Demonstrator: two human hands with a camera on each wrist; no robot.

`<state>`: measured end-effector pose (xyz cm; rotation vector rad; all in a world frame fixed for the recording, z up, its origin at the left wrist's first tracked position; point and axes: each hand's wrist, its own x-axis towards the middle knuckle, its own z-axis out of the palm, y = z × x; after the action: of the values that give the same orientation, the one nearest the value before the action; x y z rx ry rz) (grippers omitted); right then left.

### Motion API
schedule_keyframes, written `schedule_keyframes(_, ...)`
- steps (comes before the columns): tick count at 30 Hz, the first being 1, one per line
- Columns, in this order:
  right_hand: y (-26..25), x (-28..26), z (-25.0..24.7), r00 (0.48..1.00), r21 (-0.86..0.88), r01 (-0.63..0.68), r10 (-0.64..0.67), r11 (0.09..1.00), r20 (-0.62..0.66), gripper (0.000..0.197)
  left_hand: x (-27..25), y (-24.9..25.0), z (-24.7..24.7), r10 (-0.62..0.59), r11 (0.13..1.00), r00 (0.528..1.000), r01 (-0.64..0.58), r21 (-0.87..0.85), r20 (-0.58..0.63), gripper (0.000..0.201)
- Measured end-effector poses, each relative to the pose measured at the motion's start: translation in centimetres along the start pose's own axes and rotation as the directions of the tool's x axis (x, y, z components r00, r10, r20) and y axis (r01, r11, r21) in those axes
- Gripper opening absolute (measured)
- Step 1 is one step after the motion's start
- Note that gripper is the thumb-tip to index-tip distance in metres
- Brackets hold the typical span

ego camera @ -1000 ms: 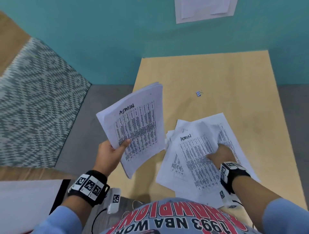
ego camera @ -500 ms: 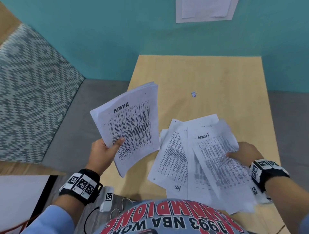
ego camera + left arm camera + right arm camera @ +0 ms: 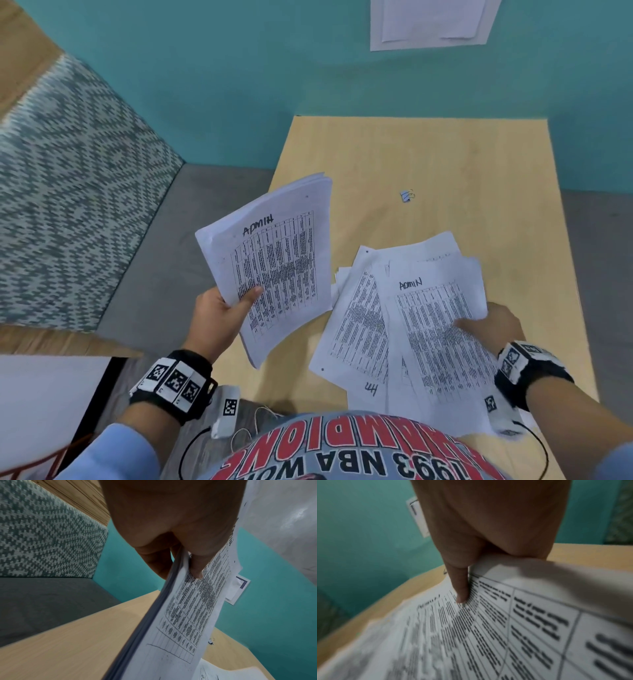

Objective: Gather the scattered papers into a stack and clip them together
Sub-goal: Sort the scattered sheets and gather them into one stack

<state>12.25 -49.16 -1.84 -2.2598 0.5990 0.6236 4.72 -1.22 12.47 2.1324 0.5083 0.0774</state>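
Head view down over table (image 3: 445, 154); wrist views close along fingers.

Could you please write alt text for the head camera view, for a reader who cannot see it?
A person's left hand holds a gathered stack of printed papers above a wooden table, while the right hand pinches a loose sheet from a scattered pile. A small binder clip lies farther back.
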Motion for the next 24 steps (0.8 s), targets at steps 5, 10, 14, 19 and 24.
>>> schedule_keyframes(5, -0.4, -1.1, 0.5, 0.995, 0.337, -0.068, 0.039, 0.939, 0.093, 0.044, -0.3, -0.4, -0.2, 0.015, 1.000, 1.000, -0.015, -0.005, 0.011, 0.009)
schedule_keyframes(10, -3.8, -1.8, 5.2, 0.996, 0.041, 0.061, -0.058, 0.997, -0.062, 0.059, -0.3, -0.6, -0.6, 0.015, 1.000, 1.000, -0.015, 0.023, 0.026, 0.006)
schedule_keyframes(14, -7.2, -1.1, 7.5, 0.989, -0.128, -0.062, 0.044, 0.990, -0.141, 0.097, -0.5, -0.7, -1.3, -0.022, 1.000, 1.000, 0.022, 0.002, 0.009, 0.016)
schedule_keyframes(19, -9.0, 0.4, 9.1, 0.985, -0.066, -0.061, 0.049, 0.996, -0.168, 0.073, -0.4, -0.8, -2.6, -0.012, 1.000, 1.000, 0.012, -0.012, 0.014, 0.019)
schedule_keyframes(24, -8.8, 0.5, 8.2, 0.994, -0.081, 0.025, -0.033, 0.996, -0.101, 0.063, -0.2, -1.6, -3.5, -0.033, 0.998, 0.999, 0.034, -0.058, 0.003, 0.018)
